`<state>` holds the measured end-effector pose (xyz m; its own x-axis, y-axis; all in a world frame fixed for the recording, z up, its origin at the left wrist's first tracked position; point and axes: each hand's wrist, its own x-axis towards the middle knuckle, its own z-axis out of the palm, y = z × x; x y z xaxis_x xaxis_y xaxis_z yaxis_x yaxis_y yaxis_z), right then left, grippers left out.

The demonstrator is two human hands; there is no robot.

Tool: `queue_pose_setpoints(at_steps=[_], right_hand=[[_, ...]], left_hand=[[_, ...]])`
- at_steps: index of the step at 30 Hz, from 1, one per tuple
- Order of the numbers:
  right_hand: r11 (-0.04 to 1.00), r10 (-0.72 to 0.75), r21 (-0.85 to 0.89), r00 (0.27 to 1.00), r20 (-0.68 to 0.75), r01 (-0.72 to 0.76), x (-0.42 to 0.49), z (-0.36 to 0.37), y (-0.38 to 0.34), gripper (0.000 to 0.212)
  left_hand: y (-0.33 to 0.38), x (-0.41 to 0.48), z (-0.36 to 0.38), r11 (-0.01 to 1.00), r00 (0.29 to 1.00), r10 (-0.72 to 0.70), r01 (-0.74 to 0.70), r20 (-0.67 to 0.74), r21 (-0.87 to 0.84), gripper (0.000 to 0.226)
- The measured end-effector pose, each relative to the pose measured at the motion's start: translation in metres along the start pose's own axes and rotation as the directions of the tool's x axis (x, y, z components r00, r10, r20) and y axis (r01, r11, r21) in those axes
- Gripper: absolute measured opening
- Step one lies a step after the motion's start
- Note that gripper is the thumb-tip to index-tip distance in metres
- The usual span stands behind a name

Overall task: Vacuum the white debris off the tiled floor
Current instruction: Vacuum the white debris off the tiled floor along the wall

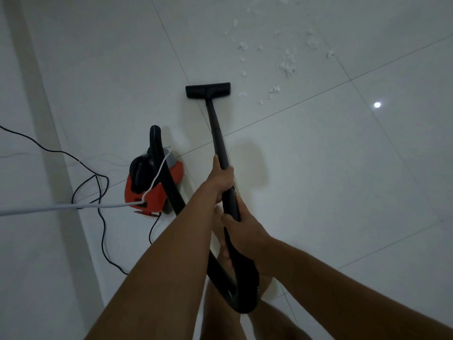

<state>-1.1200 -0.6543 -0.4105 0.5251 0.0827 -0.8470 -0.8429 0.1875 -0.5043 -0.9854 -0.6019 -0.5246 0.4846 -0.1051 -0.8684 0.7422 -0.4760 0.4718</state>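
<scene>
Wand (217, 133) slants up toward debris (286, 65).

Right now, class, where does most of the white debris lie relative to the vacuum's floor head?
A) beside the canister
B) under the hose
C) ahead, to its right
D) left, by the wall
C: the white debris lies scattered beyond and right of the floor head.

Light: dim, bluish.
Glare: small lamp reflection (377, 104) on floor (318, 168), right.
Shadows: soft.
Edges: wide-angle bending.
Focus: slightly soft throughout.
</scene>
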Motion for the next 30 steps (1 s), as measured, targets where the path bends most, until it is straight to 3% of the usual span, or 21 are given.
queue_pose_setpoints(at_steps=[9, 14, 30], right_hand=[[0.998, 0.023, -0.06, 0.999, -0.045, -0.026, -0.048, 0.01, 0.038, 0.062], [0.994, 0.102, 0.052, 0.99, -0.096, -0.097, -0.059, 0.022, 0.057, 0.059], [0.984, 0.045, 0.178, 0.967, -0.249, 0.001, -0.106, 0.077, 0.109, 0.055]], left_hand=[[-0.038, -0.051, 0.015, 1.0, 0.999, -0.005, 0.005, 0.039, -0.013, 0.072], [-0.058, -0.059, 0.016, 1.0, 0.997, 0.001, 0.0, 0.072, -0.005, 0.072], [-0.108, -0.097, 0.019, 0.98, 0.974, -0.025, -0.02, 0.227, 0.197, 0.071]])
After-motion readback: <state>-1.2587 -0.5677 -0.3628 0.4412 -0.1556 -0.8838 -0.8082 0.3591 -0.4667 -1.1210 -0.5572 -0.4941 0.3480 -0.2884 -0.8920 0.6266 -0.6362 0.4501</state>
